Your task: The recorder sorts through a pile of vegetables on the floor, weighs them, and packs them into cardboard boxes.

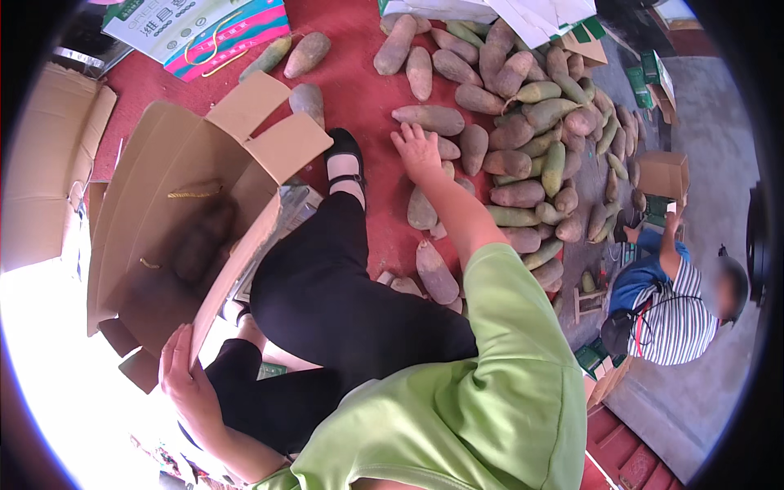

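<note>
My left hand (184, 371) grips the near edge of an open cardboard box (155, 163) at the left, its fingers bent over the wall. Deep inside the box, in shadow, lie a few dark radish-like shapes and a yellow cord (196, 192). My right hand (418, 151) is stretched out with its fingers apart, at the left edge of a large heap. It is beside a long brownish radish (429, 120) and partly covers another (447, 149); whether it touches them I cannot tell. The heap is of green and pinkish-brown radishes (523, 131), resting on red cloth (384, 212).
A printed gift box (204, 33) with yellow cord handles stands at the upper left. White sheets (539, 18) lie by the heap's far end. At the right, a person in a striped shirt (674, 322) sits near a small stool (590, 304) and other cartons (661, 175).
</note>
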Tool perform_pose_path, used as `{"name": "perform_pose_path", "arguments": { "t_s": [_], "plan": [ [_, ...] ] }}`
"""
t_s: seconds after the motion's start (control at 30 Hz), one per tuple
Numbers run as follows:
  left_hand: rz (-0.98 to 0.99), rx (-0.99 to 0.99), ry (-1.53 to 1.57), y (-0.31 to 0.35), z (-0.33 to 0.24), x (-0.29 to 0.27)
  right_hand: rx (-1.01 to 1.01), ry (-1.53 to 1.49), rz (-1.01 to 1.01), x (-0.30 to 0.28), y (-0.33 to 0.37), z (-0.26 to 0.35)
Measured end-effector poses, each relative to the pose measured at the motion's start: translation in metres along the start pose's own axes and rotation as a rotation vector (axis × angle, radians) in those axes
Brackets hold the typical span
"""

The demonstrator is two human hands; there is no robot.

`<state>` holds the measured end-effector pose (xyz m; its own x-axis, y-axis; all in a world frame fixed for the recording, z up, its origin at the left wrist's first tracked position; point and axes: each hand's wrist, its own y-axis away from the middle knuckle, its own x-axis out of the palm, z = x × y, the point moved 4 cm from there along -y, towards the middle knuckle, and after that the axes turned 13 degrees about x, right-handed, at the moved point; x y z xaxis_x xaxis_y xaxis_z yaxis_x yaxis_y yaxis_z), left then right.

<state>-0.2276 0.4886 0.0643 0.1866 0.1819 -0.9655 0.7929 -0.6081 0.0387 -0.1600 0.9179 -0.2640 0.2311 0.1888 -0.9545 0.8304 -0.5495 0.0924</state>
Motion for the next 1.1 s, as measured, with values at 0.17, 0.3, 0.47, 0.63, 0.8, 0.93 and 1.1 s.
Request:
{"name": "perform_pose_path", "arguments": {
  "t_s": [0.17, 0.3, 0.47, 0.63, 0.8, 0.93, 1.1],
  "plan": [
    [-0.001, 0.006, 0.005, -0.001, 0.000, 0.001, -0.063, 0.188, 0.073, 0.020, -0.011, 0.009],
    [-0.008, -0.020, 0.036, 0.000, 0.001, -0.001, -0.124, 0.226, 0.108, 0.021, -0.005, 0.017],
    [-0.001, -0.042, 0.061, 0.001, 0.000, -0.006, -0.122, 0.155, 0.142, 0.026, 0.000, 0.015],
    [-0.036, 0.000, 0.061, -0.011, -0.009, -0.008, 0.055, 0.044, 0.145, -0.038, 0.008, -0.042],
    [-0.015, 0.000, 0.025, 0.001, -0.001, -0.011, 0.183, -0.283, 0.099, -0.079, 0.013, -0.079],
    [-0.042, 0.024, 0.029, 0.000, -0.001, -0.011, 0.230, -0.608, -0.043, -0.150, 0.021, -0.090],
    [-0.042, 0.022, 0.045, 0.001, -0.004, -0.011, -0.027, -0.966, -0.324, -0.290, 0.029, -0.086]
  ]
}}
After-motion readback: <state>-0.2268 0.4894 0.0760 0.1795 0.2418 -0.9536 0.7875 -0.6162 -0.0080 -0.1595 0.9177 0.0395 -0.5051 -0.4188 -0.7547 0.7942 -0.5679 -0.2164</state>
